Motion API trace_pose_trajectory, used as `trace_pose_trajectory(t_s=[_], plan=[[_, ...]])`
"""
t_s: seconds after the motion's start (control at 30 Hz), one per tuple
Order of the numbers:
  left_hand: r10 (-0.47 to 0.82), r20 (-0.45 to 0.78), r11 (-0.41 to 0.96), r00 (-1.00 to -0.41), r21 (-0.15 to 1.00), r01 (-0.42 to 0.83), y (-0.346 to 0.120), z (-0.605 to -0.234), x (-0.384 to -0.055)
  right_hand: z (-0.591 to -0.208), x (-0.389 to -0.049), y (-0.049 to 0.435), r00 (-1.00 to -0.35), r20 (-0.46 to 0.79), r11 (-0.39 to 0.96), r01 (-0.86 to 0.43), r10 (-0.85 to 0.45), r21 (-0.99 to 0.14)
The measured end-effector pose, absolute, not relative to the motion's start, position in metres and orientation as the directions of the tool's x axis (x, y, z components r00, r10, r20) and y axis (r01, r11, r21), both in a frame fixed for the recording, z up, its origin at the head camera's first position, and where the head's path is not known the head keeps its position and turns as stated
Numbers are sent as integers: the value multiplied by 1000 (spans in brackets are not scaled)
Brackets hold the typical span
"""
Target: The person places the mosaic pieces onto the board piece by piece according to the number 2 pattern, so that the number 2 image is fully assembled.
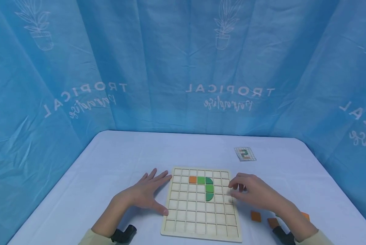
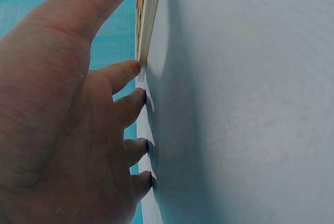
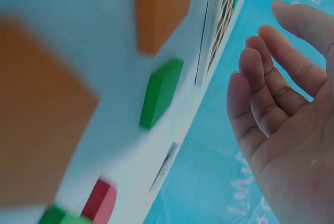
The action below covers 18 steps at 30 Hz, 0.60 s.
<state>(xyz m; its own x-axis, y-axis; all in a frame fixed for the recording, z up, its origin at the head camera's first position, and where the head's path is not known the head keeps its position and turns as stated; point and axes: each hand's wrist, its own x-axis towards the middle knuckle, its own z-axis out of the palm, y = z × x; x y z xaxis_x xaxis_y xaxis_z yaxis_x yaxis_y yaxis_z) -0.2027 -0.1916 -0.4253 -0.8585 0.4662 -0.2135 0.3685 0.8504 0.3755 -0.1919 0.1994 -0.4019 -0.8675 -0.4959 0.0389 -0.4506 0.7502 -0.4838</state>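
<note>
Gridded board (image 1: 200, 207) between left hand (image 1: 143, 194) and right hand (image 1: 254, 192)

Around the head view's centre, the blue curtain (image 1: 167, 61) is showing mirror-reversed "TROPICAL Paradise" at ten and one o'clock and, cut off, at three; at four, a pattern card (image 1: 245, 154) is bearing a blocky "2".

I see a little curtained booth (image 1: 20, 143): a blue curtain (image 1: 167, 58) with white plant drawings (image 1: 223, 35) hangs past the far edge of the table (image 1: 133, 149) and along its left and right edges.
</note>
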Motion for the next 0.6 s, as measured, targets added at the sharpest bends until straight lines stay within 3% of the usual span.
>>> trace_pose_trajectory(t_s=[0.33, 0.6], plan=[[471, -215, 843, -855, 396, 365, -192, -425, -203, -404, -189, 231, -899, 27, 777, -392, -437, -493], [472, -211, 842, -856, 396, 366, -192, -425, -202, -411, -188, 239, -949, -88, 854, -229, -302, -466]])
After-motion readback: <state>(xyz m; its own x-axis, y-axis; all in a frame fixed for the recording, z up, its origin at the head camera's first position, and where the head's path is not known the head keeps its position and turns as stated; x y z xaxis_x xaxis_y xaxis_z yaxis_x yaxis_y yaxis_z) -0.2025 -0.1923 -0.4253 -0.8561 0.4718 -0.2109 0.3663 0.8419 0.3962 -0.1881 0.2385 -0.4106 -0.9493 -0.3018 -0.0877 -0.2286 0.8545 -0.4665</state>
